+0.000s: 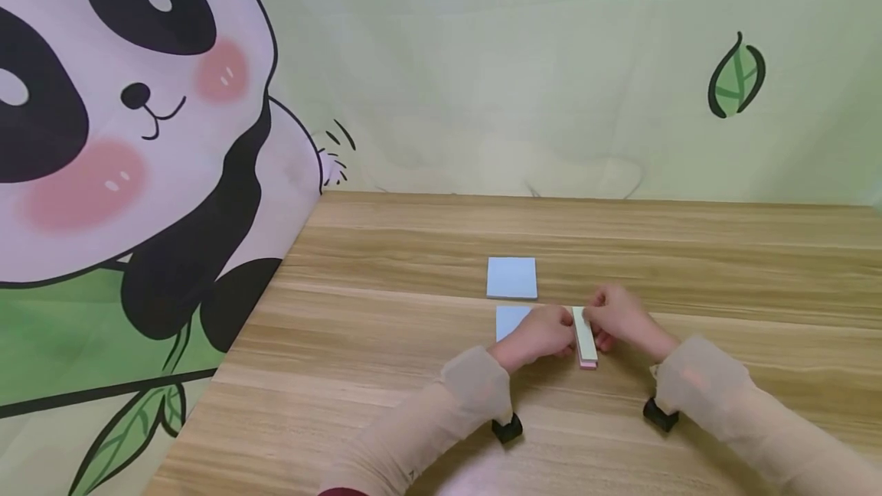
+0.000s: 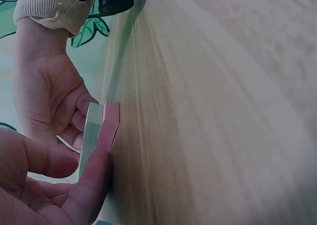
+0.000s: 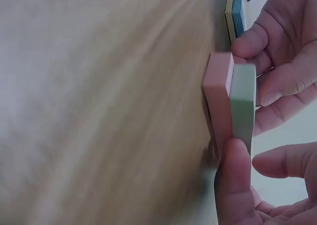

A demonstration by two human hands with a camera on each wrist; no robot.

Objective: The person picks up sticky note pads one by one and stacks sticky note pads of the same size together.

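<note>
While the fingers (image 3: 237,170) of the right hand (image 1: 623,320) and those of the left hand (image 1: 540,334) curl round it from either side, 1 stack of sticky-note pads (image 1: 585,338), pale green layer over pink, stands on edge on the tabletop (image 1: 386,312). Both hands pinch it; neither is free. 1 blue pad (image 1: 511,278) lies flat just beyond. 1 further blue pad (image 1: 511,320) lies beside the left hand, partly hidden. Judgement: 2 pads appear laid out, the stack not yet laid down or split. Panda-print backdrop (image 1: 124,136) at left.
</note>
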